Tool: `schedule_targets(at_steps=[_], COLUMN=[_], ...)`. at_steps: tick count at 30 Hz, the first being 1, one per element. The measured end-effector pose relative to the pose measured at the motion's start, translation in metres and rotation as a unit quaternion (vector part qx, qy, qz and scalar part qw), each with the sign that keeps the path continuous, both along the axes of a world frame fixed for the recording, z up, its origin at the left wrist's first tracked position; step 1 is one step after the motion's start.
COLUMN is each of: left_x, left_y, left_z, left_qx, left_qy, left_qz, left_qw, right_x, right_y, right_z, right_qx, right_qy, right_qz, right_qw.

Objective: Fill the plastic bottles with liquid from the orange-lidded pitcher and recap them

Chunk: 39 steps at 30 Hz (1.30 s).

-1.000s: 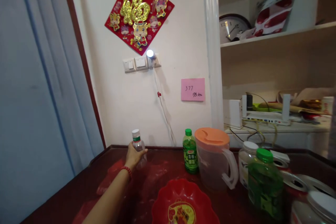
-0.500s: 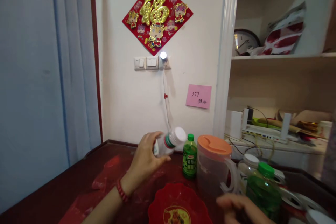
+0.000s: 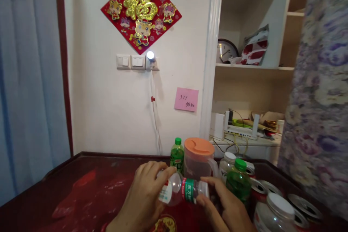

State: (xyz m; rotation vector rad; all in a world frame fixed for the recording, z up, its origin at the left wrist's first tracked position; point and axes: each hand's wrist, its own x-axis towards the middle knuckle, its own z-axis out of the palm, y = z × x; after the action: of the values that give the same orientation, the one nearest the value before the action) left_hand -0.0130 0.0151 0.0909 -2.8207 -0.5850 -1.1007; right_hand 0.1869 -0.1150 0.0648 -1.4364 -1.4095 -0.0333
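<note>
A clear plastic bottle with a green and red neck band lies tilted almost sideways above a red dish. My left hand is wrapped around the bottle's body. At the other end, the fingers of my right hand close around its white cap. Whether the cap is loose cannot be made out. Just behind the bottle stand a small green tea bottle and a clear pitcher with an orange lid. My hands hide part of the dish, which has a gold picture in it.
On the right of the dark red table stand a larger green bottle, a white-capped jar and several open cans. Red plastic lies at the left. A wall rises behind the table.
My left hand has brought the bottle down and tilted it more nearly level. My right hand has come up from the lower right and taken its cap. The view has swung right.
</note>
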Motion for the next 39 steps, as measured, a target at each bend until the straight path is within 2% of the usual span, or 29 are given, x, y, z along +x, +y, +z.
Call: schedule_targets(at_steps=[6, 11, 13, 15, 17, 20, 25, 29, 32, 34, 39], left_x=[-0.002, -0.004, -0.004, -0.004, -0.004, -0.003, -0.004, -0.004, -0.003, -0.002, -0.003], left_y=[0.01, 0.011, 0.011, 0.011, 0.011, 0.012, 0.014, 0.014, 0.013, 0.014, 0.019], left_z=[0.002, 0.006, 0.006, 0.006, 0.005, 0.002, 0.0, 0.0, -0.001, -0.002, -0.004], left_qx=[0.015, -0.074, -0.092, -0.089, -0.077, -0.065, -0.077, -0.071, -0.063, -0.062, -0.08], left_qy=[0.021, 0.06, 0.065, 0.066, 0.067, 0.072, 0.065, 0.058, 0.065, 0.066, 0.059], left_qz=[0.008, -0.011, -0.007, -0.002, 0.003, 0.01, 0.015, 0.006, 0.002, 0.006, 0.02], left_qw=[1.0, 0.995, 0.994, 0.994, 0.995, 0.995, 0.995, 0.996, 0.996, 0.996, 0.995], right_x=[0.01, 0.012, 0.012, 0.013, 0.014, 0.013, 0.013, 0.013, 0.012, 0.012, 0.015], right_y=[0.0, -0.002, -0.004, -0.006, -0.007, -0.007, -0.005, -0.005, -0.003, -0.002, -0.003], right_z=[0.002, 0.012, 0.014, 0.015, 0.013, 0.011, 0.012, 0.01, 0.008, 0.009, 0.01], right_qx=[0.063, 0.062, 0.039, 0.005, -0.058, -0.116, -0.034, -0.079, -0.109, -0.09, -0.026], right_qy=[-0.086, -0.127, -0.116, -0.076, -0.024, 0.018, 0.042, 0.081, 0.088, 0.08, 0.051], right_qz=[0.048, 0.138, 0.131, 0.096, 0.079, 0.111, 0.161, 0.125, 0.145, 0.156, 0.122], right_qw=[0.993, 0.98, 0.984, 0.992, 0.995, 0.987, 0.985, 0.986, 0.98, 0.98, 0.991])
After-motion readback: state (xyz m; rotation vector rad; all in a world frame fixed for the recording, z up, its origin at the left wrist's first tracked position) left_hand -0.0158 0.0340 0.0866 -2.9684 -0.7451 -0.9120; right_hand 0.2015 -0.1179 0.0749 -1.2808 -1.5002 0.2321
